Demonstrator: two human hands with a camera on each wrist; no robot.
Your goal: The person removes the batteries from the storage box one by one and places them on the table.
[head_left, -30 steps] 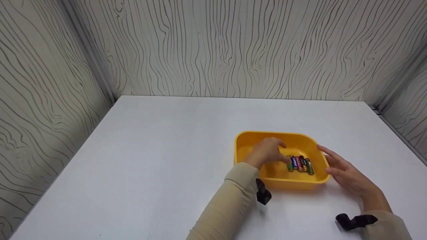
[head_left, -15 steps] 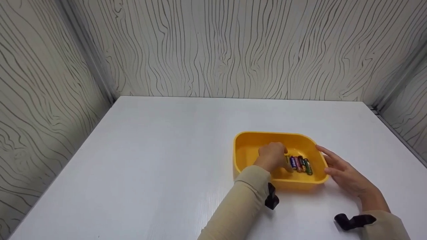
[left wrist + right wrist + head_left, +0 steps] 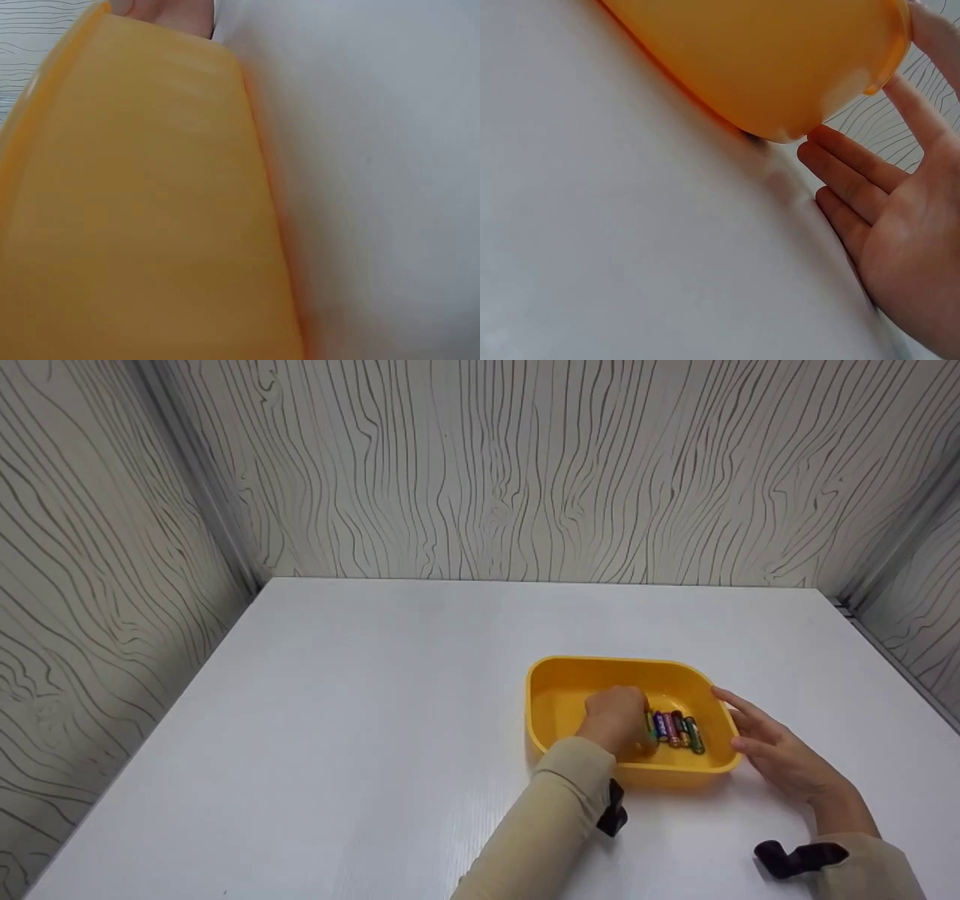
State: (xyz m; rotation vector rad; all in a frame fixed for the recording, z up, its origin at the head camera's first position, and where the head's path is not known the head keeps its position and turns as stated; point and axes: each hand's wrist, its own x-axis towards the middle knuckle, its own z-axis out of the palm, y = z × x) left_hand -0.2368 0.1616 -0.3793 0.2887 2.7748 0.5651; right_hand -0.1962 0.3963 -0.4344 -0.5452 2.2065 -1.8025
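A yellow plastic bin stands on the white table, with several small coloured batteries lying side by side on its floor. My left hand reaches down inside it. Its thumb and index finger pinch the leftmost green battery near its two ends, and the hand covers part of it. At the bin's right end, my right hand touches the outer wall and rim with spread, straight fingers. The right wrist view shows that hand's palm beside the bin's corner; in the left wrist view the bin's outer side fills much of the picture.
The white tabletop extends around the bin. Behind and to the left rise panels with a dark wood-grain pattern. Black wrist mounts sit at both sleeves.
My left hand has moved slightly right and down onto the leftmost battery, its thumb and index finger closing on it. The right hand and the bin have stayed nearly still.
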